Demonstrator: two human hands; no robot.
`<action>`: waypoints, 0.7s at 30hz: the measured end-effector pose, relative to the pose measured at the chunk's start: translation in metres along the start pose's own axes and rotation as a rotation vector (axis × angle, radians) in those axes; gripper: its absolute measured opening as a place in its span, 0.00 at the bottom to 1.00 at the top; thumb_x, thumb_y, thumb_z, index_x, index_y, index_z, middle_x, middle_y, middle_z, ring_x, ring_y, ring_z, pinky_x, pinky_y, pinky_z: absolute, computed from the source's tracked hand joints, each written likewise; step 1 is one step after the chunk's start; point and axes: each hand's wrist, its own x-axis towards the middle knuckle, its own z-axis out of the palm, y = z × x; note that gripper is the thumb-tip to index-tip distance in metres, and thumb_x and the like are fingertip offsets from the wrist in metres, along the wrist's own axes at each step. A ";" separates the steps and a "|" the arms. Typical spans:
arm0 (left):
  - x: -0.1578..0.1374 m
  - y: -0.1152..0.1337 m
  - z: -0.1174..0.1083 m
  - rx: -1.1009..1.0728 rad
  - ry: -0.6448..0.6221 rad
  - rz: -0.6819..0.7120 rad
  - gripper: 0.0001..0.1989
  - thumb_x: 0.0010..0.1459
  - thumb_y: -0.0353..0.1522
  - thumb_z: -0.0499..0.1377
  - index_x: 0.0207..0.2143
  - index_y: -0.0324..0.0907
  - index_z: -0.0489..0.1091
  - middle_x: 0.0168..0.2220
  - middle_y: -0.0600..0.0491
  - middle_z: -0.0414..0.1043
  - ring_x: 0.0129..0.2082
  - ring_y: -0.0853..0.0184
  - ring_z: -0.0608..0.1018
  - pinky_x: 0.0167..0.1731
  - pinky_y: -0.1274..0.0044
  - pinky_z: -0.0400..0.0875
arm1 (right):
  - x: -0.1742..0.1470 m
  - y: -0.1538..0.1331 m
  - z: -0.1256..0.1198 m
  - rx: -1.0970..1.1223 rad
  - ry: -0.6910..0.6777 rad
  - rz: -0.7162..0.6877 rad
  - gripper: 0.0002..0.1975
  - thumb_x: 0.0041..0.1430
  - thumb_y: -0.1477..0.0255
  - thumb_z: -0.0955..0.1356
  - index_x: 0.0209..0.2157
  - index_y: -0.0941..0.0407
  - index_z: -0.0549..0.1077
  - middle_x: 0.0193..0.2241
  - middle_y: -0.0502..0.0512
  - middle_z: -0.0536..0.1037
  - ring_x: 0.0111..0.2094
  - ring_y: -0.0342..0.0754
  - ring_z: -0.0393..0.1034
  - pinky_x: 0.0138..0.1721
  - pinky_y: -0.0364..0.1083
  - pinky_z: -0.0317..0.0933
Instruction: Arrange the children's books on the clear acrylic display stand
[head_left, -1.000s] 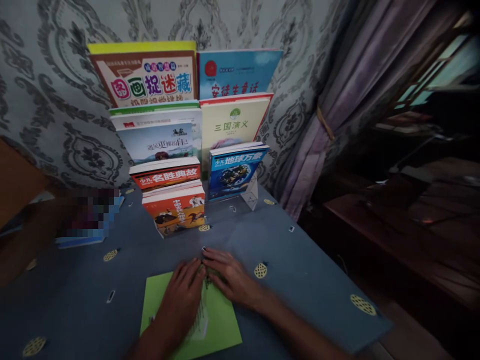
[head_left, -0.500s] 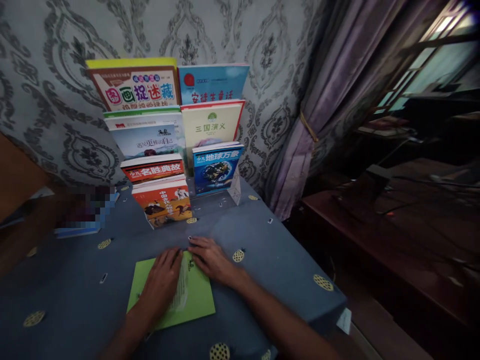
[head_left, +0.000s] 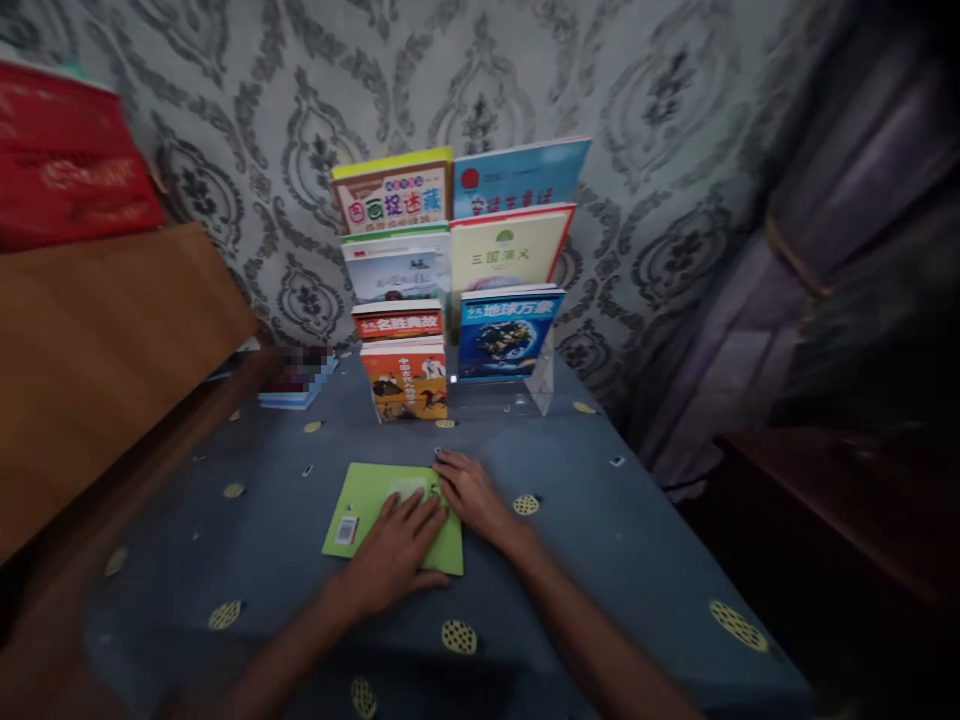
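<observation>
A green book (head_left: 360,500) lies closed and flat on the cloth-covered table, a white barcode label showing near its lower left corner. My left hand (head_left: 397,545) rests on its cover with the fingers spread. At the book's upper right edge is my right hand (head_left: 472,490), fingers stretched out and touching the corner. Beyond both hands stands a clear tiered rack (head_left: 545,375) of books. In its lowest row are an orange book (head_left: 409,385) and a blue book with a globe (head_left: 502,340).
A small stack of books (head_left: 292,385), partly blurred out, lies at the back left. A brown wooden panel (head_left: 112,340) and a red bag (head_left: 67,160) are at the left. Patterned wallpaper (head_left: 480,80) is behind the rack; a purple curtain (head_left: 727,320) hangs at the right.
My view has turned left, bringing in the wooden panel and red bag. My left hand has moved toward the book's right side and spread out, uncovering the barcode label.
</observation>
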 end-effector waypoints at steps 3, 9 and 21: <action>0.000 0.004 0.001 0.075 0.036 0.028 0.38 0.63 0.52 0.55 0.66 0.37 0.58 0.63 0.38 0.66 0.66 0.48 0.64 0.62 0.57 0.61 | 0.001 0.002 0.004 -0.003 -0.012 -0.018 0.19 0.64 0.75 0.62 0.53 0.58 0.76 0.57 0.65 0.75 0.61 0.56 0.67 0.61 0.60 0.62; 0.000 0.014 -0.002 0.142 0.100 0.059 0.18 0.72 0.37 0.47 0.53 0.36 0.68 0.50 0.39 0.77 0.55 0.55 0.77 0.52 0.67 0.72 | 0.000 0.000 0.003 0.027 -0.027 -0.058 0.21 0.65 0.71 0.62 0.57 0.59 0.74 0.59 0.65 0.73 0.63 0.58 0.64 0.62 0.62 0.59; 0.017 -0.013 -0.047 -0.343 0.199 -0.297 0.16 0.72 0.36 0.43 0.39 0.43 0.68 0.31 0.52 0.76 0.31 0.66 0.78 0.33 0.77 0.66 | -0.012 -0.009 -0.015 0.322 -0.055 0.039 0.32 0.71 0.52 0.53 0.54 0.57 0.77 0.56 0.63 0.77 0.62 0.55 0.66 0.64 0.61 0.56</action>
